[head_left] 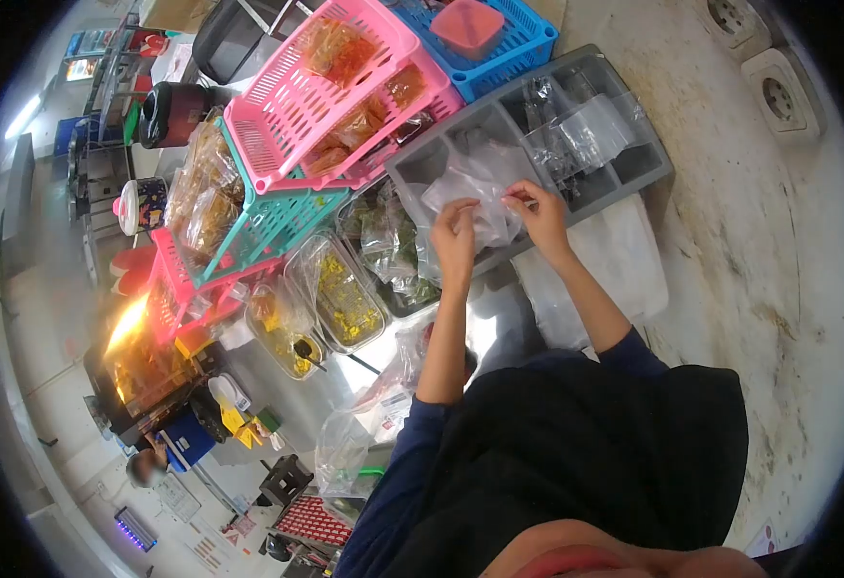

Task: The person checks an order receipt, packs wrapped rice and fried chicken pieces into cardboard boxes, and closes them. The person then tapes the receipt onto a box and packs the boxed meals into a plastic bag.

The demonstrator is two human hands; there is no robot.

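Observation:
My left hand is closed in a pinch at the near left of a clear plastic bag. Opposite it, my right hand pinches the bag's right side, thumb and finger pressed together. The bag lies over a compartment of a grey divided tray, with more thin plastic around it. Farther right in the tray are clear plastic packets. Below my right wrist rests a stack of flat clear plastic sheets or bags.
Left of the tray stand glass containers of yellow food and bagged greens. Pink baskets with bagged food, a teal basket and a blue basket sit beyond. Wall sockets are at right; a person is in the background.

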